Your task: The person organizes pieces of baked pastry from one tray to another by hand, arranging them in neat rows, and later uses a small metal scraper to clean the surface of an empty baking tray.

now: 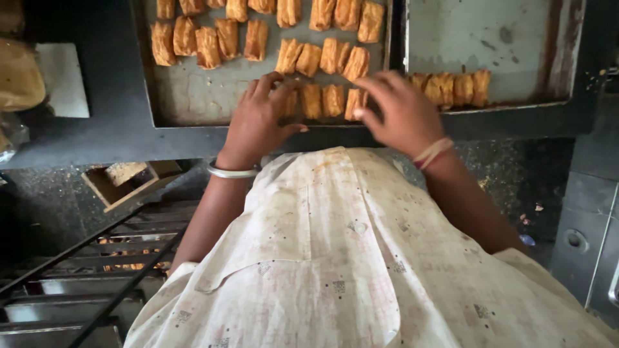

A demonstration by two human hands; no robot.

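Several golden-brown baked pastry pieces [322, 58] lie in rows on a worn metal baking tray [193, 96] on a dark counter. My left hand [258, 119] rests on the near row of pastries [322, 100], fingers spread over its left end. My right hand [400, 109] hovers at the right end of the same row, with its fingertips touching the end piece. A second tray [503, 45] to the right carries a short row of pastries [451, 87] at its near edge. I cannot tell if either hand grips a piece.
The dark counter edge [116, 145] runs across below the trays. A rack of metal shelves [84, 283] stands at the lower left, with a small wooden box [132, 183] above it. A grey metal cabinet [590, 245] is at the right. My pale shirt fills the foreground.
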